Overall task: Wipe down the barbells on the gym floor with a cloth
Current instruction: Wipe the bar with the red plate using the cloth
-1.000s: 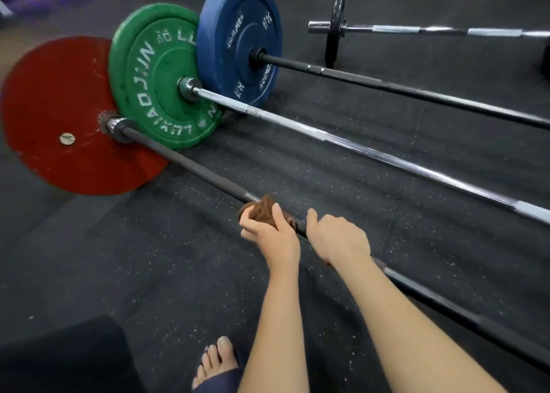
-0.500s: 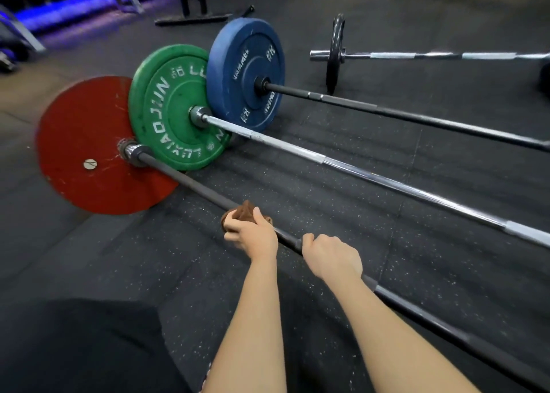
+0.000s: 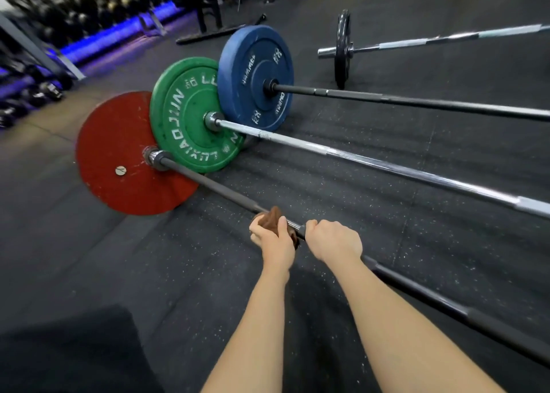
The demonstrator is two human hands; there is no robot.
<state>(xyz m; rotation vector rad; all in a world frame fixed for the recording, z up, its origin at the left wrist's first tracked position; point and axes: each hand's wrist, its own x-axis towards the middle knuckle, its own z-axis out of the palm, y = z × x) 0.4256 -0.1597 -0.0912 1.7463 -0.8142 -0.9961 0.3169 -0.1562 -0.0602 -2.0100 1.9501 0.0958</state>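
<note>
Nearest, well short of the red plate (image 3: 119, 154), both hands sit on the dark barbell (image 3: 208, 185) that runs out from that plate's hub. The left hand (image 3: 272, 238) is on the plate side, its fingers curled round a brown cloth (image 3: 272, 215) that is bunched over the shaft. That wrap likely lets the cloth rub all round the bar in one pass. The right hand (image 3: 333, 239), on the side away from the red plate, is closed bare on the shaft just beside the left, probably to stop the bar rolling under the rubbing.

Behind the red plate and overlapping its edge stands the green plate (image 3: 184, 116) with its silver barbell (image 3: 372, 162). Farther from the red plate is the blue plate (image 3: 256, 74) on a black barbell (image 3: 416, 102), and beyond that a fourth bar carrying a small black plate (image 3: 341, 50). These three bars look untouched, so most of the job seems to remain.

Compared with a second ago, the cloth hand has slid along the shaft toward the red plate and the right hand has followed. The view has also lifted, so a blurred dumbbell rack (image 3: 59, 5) now shows far beyond the red plate and the bare foot has dropped out of sight
</note>
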